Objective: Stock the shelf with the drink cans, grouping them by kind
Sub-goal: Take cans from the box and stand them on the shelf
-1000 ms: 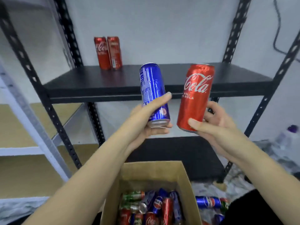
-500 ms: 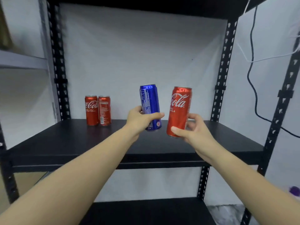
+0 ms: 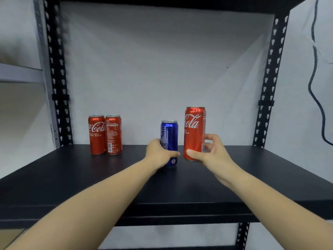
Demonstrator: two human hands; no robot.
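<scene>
Head view: the left hand (image 3: 158, 152) grips a blue can (image 3: 169, 139) standing upright on the black shelf (image 3: 72, 177), while the right hand (image 3: 210, 152) grasps a red Coca-Cola can (image 3: 194, 132) just beside it. Two more Coca-Cola cans (image 3: 105, 135) stand together at the shelf's back left, well apart.

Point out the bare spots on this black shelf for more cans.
Bare: shelf front, the left corner beside the two red cans, the stretch right of the held red can. Crowded: centre, where left hand grips the blue can beside the right hand.
</scene>
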